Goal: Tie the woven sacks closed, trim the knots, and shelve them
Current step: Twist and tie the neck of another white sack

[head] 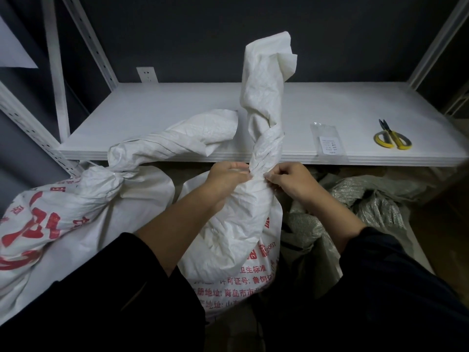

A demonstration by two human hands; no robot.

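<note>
A white woven sack (243, 240) with red print stands upright in front of me, its mouth twisted into a tall neck (266, 97) that rises above the shelf edge. My left hand (228, 176) and my right hand (289, 179) both pinch the base of that twisted neck, fingertips nearly touching. A second white sack (63, 219) with large red characters lies to the left, tied at its neck (114, 174), with its loose end draped onto the shelf. Yellow-handled scissors (392, 138) lie on the shelf at the right.
The white shelf board (162, 118) spans the view, with perforated uprights (54, 72) at the left and right. A small clear plastic bag (328, 141) with a label rests near the shelf's front edge. Grey crumpled sacks (368, 199) are piled on the floor at the right.
</note>
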